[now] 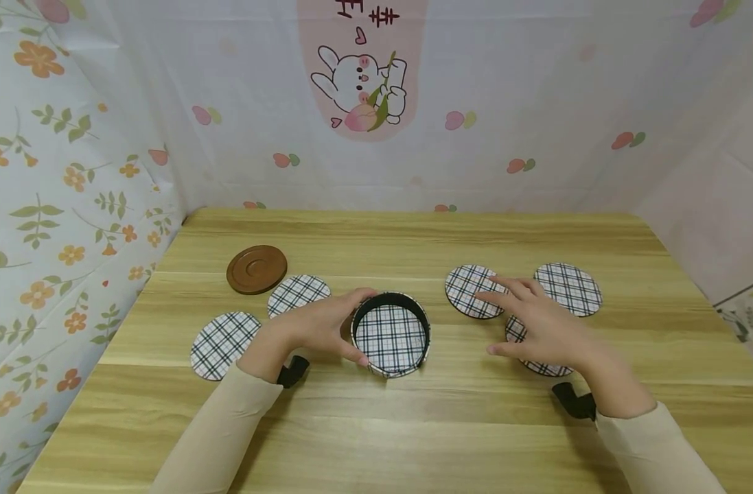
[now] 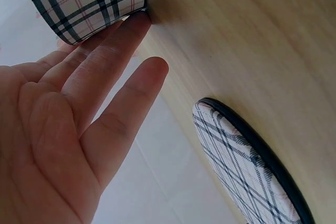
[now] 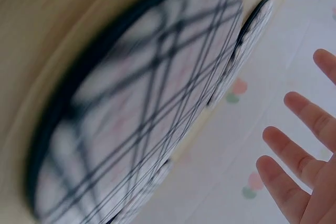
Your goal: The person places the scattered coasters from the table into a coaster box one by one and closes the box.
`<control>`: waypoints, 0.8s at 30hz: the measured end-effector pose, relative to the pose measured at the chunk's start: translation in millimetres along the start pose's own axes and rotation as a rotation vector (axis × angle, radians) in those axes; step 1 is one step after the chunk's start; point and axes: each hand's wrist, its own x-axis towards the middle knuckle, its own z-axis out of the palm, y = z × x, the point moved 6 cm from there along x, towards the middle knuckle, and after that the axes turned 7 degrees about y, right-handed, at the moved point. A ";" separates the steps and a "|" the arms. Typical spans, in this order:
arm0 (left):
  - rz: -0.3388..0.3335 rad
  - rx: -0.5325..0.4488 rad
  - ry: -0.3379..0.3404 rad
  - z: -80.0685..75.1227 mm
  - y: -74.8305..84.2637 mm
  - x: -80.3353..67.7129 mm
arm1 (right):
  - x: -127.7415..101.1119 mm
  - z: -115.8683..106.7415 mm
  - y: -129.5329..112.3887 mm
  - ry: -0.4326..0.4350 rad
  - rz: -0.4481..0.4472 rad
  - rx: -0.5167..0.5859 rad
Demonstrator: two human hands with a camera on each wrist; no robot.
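In the head view a round plaid coaster holder point(image 1: 391, 339) with a dark inner wall stands mid-table, its floor showing plaid. My left hand point(image 1: 320, 328) holds its left side, thumb at the near rim and fingers round the far side. The left wrist view shows fingertips against the plaid outer wall point(image 2: 97, 3). My right hand point(image 1: 539, 326) hovers with spread fingers over the coasters at right, holding nothing. Under it lies one plaid coaster point(image 1: 546, 367), partly hidden; another plaid coaster point(image 1: 465, 291) lies by its fingertips, and a third plaid coaster point(image 1: 569, 288) lies behind it.
Left of the holder lie two more plaid coasters, the nearer coaster point(image 1: 222, 346) and the farther coaster point(image 1: 298, 291), partly behind my left hand. A brown round wooden disc point(image 1: 256, 269) lies at the back left. Printed cloth point(image 1: 475, 82) hangs behind the wooden table point(image 1: 388, 439).
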 end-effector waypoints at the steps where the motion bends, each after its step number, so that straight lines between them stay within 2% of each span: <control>1: 0.000 0.001 0.001 0.0 -0.1 0.0 | -1.9 -1.4 2.7 0.002 0.005 0.000; 8: 0.003 0.010 0.004 0.7 -1.5 0.5 | -13.6 -9.0 23.4 0.015 0.051 0.032; 15: 0.013 0.012 0.005 1.4 -2.5 1.4 | -23.7 -7.3 45.0 -0.052 0.118 0.026; 24: 0.013 0.002 0.009 0.5 -2.3 0.8 | -29.1 0.6 56.1 -0.105 0.101 -0.003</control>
